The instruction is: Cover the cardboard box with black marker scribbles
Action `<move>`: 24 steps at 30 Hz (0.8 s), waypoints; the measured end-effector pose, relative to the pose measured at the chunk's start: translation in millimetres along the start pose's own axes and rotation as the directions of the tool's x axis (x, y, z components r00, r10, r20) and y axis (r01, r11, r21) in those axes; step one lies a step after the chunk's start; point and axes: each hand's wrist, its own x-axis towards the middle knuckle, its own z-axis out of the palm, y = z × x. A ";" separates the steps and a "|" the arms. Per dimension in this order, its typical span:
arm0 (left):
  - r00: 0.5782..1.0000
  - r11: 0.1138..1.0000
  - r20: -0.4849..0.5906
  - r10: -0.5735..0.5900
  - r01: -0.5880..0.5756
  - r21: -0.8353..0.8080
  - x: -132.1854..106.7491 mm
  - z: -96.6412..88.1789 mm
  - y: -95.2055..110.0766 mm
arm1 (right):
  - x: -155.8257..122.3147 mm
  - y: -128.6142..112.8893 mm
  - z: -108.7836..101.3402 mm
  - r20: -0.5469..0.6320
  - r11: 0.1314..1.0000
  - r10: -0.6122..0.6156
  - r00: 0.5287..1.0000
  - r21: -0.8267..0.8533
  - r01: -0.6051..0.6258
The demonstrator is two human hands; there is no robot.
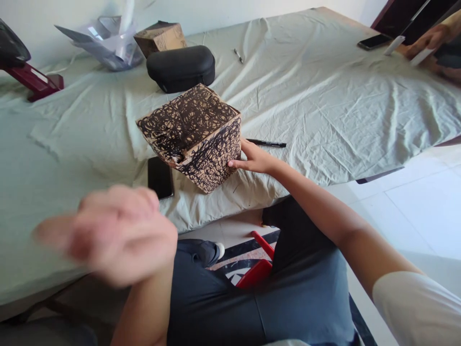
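Observation:
A cardboard box [194, 127] covered in black scribbled loops is tilted near the front edge of the cloth-covered table. On its right side my right hand [254, 157] grips it, thumb on the front face and the other fingers mostly hidden behind. My left hand [122, 230] is raised close to the camera, left of the box and apart from it. Motion smears its fingers, and I see nothing clearly held in it. A dark phone [160, 178] lies partly beneath the box's left side. Just beyond my right hand is a black marker pen [267, 143].
Behind the box stand a black zip case [182, 67] and another cardboard box [162, 37]. A clear plastic bag [111, 48], a dark red stand [39, 84] and a small pen [238, 55] are farther back. Another person's hand [432, 41] is by a phone [374, 42] at far right.

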 end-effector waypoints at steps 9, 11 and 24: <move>0.908 0.988 0.417 -0.029 -0.036 0.148 7.6 48.1 -111.2 | -4.2 -8.2 -4.1 0.014 0.987 0.109 0.994 0.119 -0.110; 0.925 0.978 0.380 -0.028 -0.054 0.204 2.2 48.6 -110.7 | -7.4 -3.0 -14.5 -0.043 0.988 0.126 0.991 0.092 -0.122; 0.952 0.868 0.225 0.208 -0.285 0.406 11.5 48.5 -78.2 | -2.5 -16.1 -18.2 -0.238 0.566 0.571 0.786 -0.579 -0.587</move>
